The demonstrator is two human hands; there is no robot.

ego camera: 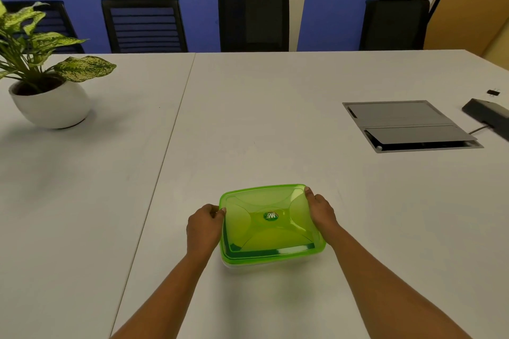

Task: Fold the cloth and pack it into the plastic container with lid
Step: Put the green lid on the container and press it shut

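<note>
A square plastic container with a translucent green lid (pixel 268 221) stands on the white table (pixel 248 118) near the front edge, lid on top, a small round sticker at its middle. My left hand (pixel 204 226) grips the lid's left edge with fingertips curled on the rim. My right hand (pixel 321 210) holds the lid's right edge near the far corner. A darker green shape shows through the lid at the near side; I cannot tell whether it is the cloth. The clear base is mostly hidden under the lid.
A potted plant in a white bowl (pixel 51 103) stands at the far left. A grey cable hatch (pixel 407 125) is set into the table at right, with a dark device (pixel 487 115) and a binder clip (pixel 493 92) beyond. Black chairs (pixel 253 18) line the far edge.
</note>
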